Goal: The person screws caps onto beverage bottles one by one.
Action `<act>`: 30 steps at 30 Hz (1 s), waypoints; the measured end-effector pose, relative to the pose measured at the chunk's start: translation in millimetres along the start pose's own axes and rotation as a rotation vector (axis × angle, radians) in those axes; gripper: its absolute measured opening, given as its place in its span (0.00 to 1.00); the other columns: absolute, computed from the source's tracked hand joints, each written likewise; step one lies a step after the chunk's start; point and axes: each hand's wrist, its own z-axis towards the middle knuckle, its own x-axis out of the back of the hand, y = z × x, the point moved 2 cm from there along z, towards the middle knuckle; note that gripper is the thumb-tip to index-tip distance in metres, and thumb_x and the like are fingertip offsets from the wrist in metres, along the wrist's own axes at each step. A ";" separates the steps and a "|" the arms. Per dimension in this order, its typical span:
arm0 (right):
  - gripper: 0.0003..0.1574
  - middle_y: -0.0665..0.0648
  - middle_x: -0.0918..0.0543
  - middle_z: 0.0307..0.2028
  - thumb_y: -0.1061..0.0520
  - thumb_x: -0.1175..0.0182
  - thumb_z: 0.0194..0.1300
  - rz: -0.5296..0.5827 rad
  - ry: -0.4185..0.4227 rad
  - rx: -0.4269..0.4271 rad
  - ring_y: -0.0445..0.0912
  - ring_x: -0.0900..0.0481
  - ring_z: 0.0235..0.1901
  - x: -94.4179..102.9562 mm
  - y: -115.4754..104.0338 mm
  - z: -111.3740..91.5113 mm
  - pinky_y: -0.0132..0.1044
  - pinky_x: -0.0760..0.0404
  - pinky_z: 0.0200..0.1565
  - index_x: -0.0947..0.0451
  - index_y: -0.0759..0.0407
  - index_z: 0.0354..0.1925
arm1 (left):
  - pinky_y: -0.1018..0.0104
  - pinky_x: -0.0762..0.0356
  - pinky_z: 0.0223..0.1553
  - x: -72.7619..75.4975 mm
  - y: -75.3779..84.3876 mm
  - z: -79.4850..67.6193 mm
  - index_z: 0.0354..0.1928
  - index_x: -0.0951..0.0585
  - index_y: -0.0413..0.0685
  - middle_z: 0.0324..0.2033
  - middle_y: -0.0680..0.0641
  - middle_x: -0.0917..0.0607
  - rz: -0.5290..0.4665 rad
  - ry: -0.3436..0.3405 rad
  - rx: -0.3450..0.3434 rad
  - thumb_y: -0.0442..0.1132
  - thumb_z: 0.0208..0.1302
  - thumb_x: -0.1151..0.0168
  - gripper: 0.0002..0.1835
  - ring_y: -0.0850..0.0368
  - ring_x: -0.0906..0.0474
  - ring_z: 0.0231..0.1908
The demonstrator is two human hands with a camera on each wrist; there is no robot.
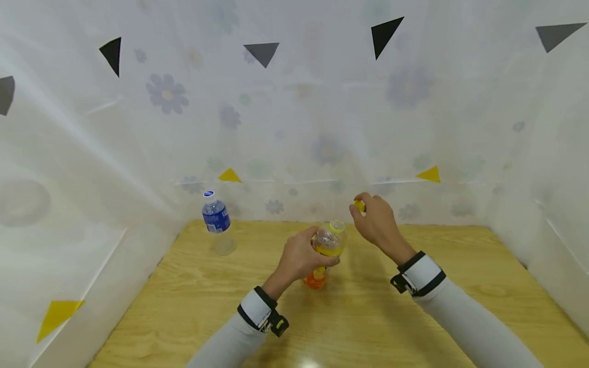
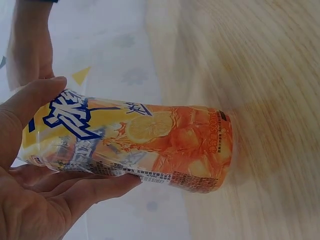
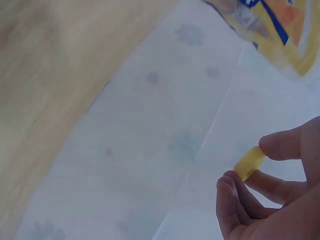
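Observation:
My left hand (image 1: 300,257) grips a clear plastic drink bottle (image 2: 175,145) with a yellow and orange lemon-picture label. The bottle stands upright on the table, and its mouth (image 1: 337,225) has no cap on it. In the left wrist view, the thumb lies on one side of the bottle and the fingers on the other. Up and to the right of the bottle mouth, my right hand (image 1: 377,221) pinches a yellow bottle cap (image 3: 249,163) between thumb and fingertips, apart from the bottle.
A second bottle (image 1: 216,217), clear with a blue label and a capped top, stands at the table's back left. The wooden table (image 1: 359,327) meets a white flower-patterned sheet (image 1: 294,128) behind and at both sides.

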 end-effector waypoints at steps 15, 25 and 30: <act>0.14 0.51 0.25 0.18 0.56 0.36 0.67 0.039 -0.123 0.010 0.42 0.33 0.13 -17.1 10.9 -56.7 0.35 0.34 0.18 0.20 0.64 0.46 | 0.67 0.20 0.31 -1.2 -1.7 0.5 0.64 0.23 0.48 0.43 0.46 0.11 0.011 -0.007 -0.016 0.55 0.50 0.20 0.40 0.56 0.15 0.36; 0.13 0.52 0.25 0.22 0.56 0.32 0.61 0.013 -0.088 0.017 0.42 0.33 0.17 -17.6 10.4 -54.3 0.36 0.34 0.23 0.26 0.61 0.35 | 0.65 0.19 0.32 -0.2 -2.5 0.2 0.64 0.23 0.49 0.43 0.47 0.11 0.018 -0.010 0.001 0.55 0.49 0.20 0.40 0.55 0.15 0.37; 0.13 0.57 0.18 0.29 0.57 0.31 0.62 -0.013 -0.122 0.013 0.47 0.23 0.25 -16.8 9.0 -53.2 0.42 0.23 0.29 0.21 0.65 0.39 | 0.64 0.19 0.32 2.0 -2.3 1.9 0.62 0.22 0.48 0.42 0.47 0.11 0.021 -0.002 -0.011 0.57 0.49 0.20 0.40 0.55 0.15 0.36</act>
